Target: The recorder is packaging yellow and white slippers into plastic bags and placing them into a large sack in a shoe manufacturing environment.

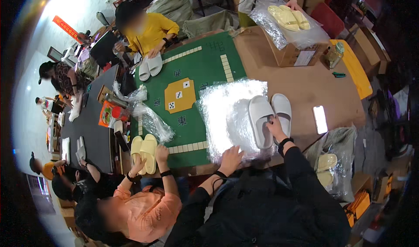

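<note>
A pair of white slide slippers point(261, 116) lies on the right part of a stack of clear plastic bags point(227, 127). My right hand point(276, 130) reaches between the two slippers, its fingers closed at the inner edge of the left one; the fingertips are partly hidden. On the near edge of the bags rests my left hand point(231, 160), open, with its fingers stretched out and holding nothing.
A green printed mat point(179, 125) covers the table's left. At my left a co-worker handles yellow slippers point(144, 153); another across holds white ones point(150, 67). A phone point(320, 119), a carton point(290, 57) with yellow slippers and a bagged yellow pair point(326, 168) are rightward.
</note>
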Demonstrator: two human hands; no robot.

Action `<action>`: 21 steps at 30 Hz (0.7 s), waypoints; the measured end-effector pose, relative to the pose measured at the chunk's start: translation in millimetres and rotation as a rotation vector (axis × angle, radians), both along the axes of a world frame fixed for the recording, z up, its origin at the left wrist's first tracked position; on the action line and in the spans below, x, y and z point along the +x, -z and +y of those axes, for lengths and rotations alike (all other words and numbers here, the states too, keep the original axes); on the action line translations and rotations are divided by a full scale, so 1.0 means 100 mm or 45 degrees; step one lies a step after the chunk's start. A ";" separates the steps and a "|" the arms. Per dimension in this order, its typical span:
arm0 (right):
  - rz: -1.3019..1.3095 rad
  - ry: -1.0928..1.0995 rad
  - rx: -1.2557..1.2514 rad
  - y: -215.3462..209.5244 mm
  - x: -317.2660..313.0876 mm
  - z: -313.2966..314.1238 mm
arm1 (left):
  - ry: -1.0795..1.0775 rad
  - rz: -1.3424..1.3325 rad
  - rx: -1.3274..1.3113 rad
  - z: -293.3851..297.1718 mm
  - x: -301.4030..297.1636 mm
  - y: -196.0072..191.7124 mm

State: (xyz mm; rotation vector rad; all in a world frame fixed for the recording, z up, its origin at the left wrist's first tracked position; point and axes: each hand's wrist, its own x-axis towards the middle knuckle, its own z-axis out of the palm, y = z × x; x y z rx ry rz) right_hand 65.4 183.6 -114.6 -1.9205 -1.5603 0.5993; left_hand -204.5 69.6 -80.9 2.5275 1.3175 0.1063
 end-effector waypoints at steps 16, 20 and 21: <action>0.872 -0.205 -0.270 -1.40 0.78 -1.17 | -0.514 -0.100 0.234 0.47 0.12 -0.44; 1.140 -0.811 -0.613 -1.68 0.59 -1.42 | -0.349 0.095 0.148 0.52 0.10 -0.24; 1.087 -0.714 -0.746 -1.70 0.52 -1.49 | -0.243 -0.001 0.149 0.53 0.13 -0.30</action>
